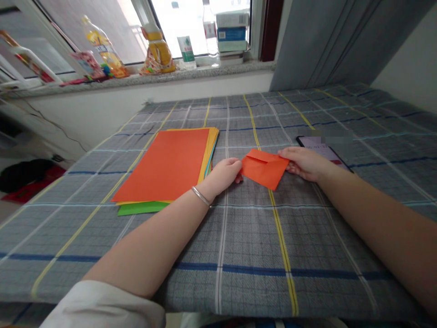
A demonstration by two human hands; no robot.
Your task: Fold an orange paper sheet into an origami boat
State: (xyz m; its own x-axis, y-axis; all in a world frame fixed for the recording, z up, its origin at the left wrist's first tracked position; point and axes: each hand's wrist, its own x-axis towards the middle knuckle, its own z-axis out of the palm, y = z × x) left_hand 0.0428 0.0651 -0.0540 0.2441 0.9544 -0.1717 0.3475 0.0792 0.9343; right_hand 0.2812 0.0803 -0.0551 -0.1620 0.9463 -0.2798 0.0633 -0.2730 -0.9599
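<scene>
A small piece of folded orange paper is held between my two hands, just over the plaid cloth. Its upper part shows a narrow folded flap. My left hand, with a silver bangle on the wrist, pinches the paper's left corner. At the opposite corner, the fingers of my right hand are closed on the paper. Left of my left hand lies a stack of coloured paper sheets, orange on top, with yellow, blue and green edges showing beneath. A phone lies behind my right hand, partly covered by it.
A grey plaid cloth covers the surface. Along the windowsill stand bottles, a white and green tube and stacked boxes. A grey curtain hangs at the back right.
</scene>
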